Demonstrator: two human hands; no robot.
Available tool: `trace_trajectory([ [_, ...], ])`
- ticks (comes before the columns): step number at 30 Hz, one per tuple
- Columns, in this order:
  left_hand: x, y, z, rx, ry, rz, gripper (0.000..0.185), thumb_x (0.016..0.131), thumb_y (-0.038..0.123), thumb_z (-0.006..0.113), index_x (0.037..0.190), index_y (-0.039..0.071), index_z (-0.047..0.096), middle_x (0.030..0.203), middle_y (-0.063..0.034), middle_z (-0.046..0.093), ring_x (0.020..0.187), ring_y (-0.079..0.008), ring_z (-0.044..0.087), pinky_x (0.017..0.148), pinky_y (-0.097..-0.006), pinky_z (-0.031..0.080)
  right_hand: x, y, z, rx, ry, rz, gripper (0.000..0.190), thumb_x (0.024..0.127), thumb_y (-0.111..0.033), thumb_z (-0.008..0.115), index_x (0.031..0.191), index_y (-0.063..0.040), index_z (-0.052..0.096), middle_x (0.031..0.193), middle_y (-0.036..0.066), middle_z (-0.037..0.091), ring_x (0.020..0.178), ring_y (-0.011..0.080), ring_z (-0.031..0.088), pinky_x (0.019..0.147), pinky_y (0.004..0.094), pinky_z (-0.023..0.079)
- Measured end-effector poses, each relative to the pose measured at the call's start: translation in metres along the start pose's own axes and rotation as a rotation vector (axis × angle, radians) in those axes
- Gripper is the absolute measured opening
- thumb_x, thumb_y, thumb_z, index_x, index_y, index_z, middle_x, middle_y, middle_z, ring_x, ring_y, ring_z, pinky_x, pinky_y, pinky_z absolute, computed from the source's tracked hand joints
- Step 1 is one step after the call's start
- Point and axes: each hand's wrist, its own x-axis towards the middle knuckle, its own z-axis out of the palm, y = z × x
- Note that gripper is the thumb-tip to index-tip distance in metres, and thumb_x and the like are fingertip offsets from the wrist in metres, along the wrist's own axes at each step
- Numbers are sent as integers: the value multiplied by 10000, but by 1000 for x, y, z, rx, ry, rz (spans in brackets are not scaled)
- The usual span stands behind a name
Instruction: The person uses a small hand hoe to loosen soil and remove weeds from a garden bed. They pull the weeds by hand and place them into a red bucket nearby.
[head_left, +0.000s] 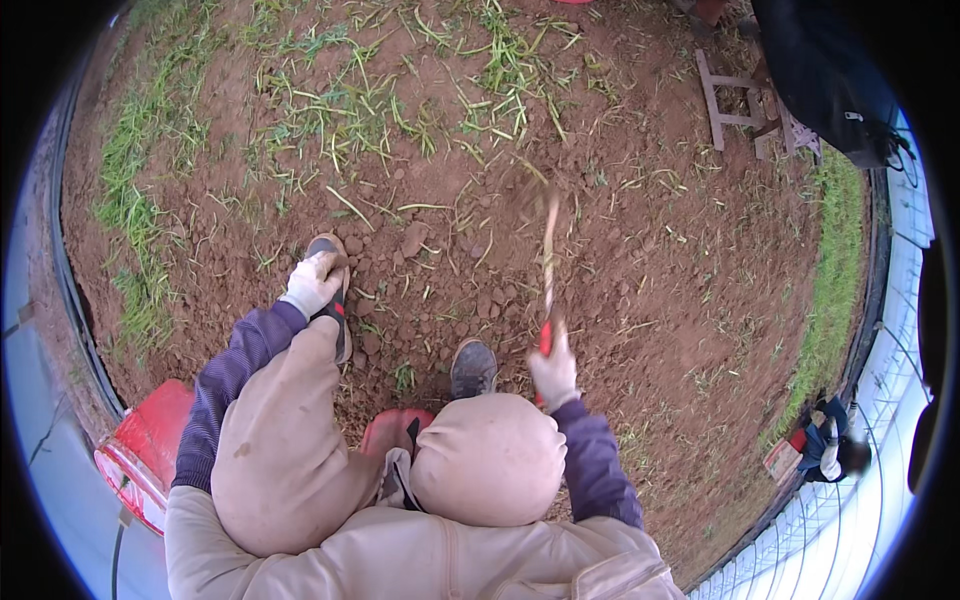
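My right hand (555, 369), in a pale glove, is closed around the red handle of a long-shafted hand tool (549, 262). Its shaft reaches forward over the brown soil (450, 277), and motion blurs its far end, so the shape of the head cannot be told. My left hand (313, 283), also gloved, is at my left shoe (330, 244), with its fingers curled. Whether it grips anything is hidden. Clods and cut green stems (424, 206) lie scattered before my feet. My right shoe (474, 367) shows between my knees.
A red bucket (161, 424) lies tilted at my left. At the far right, a person in dark clothes (825, 67) is beside a wooden stool (739, 101). Another person (829, 442) sits near the plastic-film wall (847, 525). Grass strips (829, 247) line the edges.
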Motion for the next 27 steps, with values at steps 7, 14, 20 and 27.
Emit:
trace_trajectory([
  [7, 0, 3, -1, -48, 4, -15, 183, 778, 121, 569, 927, 32, 627, 888, -165, 629, 866, -323, 608, 783, -372, 473, 102, -100, -26, 281, 37, 118, 779, 738, -134, 499, 1415, -207, 122, 913, 239, 599, 787, 317, 624, 760, 417, 502],
  [14, 5, -2, -2, -13, -58, -140, 231, 811, 162, 556, 992, 31, 611, 938, -167, 633, 938, -296, 604, 838, -348, 458, -16, -6, 20, -73, -244, -178, 767, 722, -142, 540, 1391, -301, 201, 867, 247, 599, 820, 393, 603, 757, 448, 491],
  [20, 58, 64, -70, 208, -394, 202, 360, 788, 223, 581, 1112, 72, 547, 941, -158, 595, 869, -342, 595, 750, -385, 489, 54, 24, -34, 283, 459, 109, 793, 714, -115, 548, 1413, -230, 192, 984, 160, 618, 811, 281, 611, 800, 360, 490],
  [27, 164, 175, 2, 509, -568, -63, 688, 751, 521, 574, 1228, 51, 414, 1099, -232, 515, 967, -355, 570, 811, -403, 476, 143, 88, -35, 401, 693, 333, 797, 714, -105, 523, 1413, -264, 174, 1162, 140, 556, 1022, 284, 570, 888, 372, 432],
])
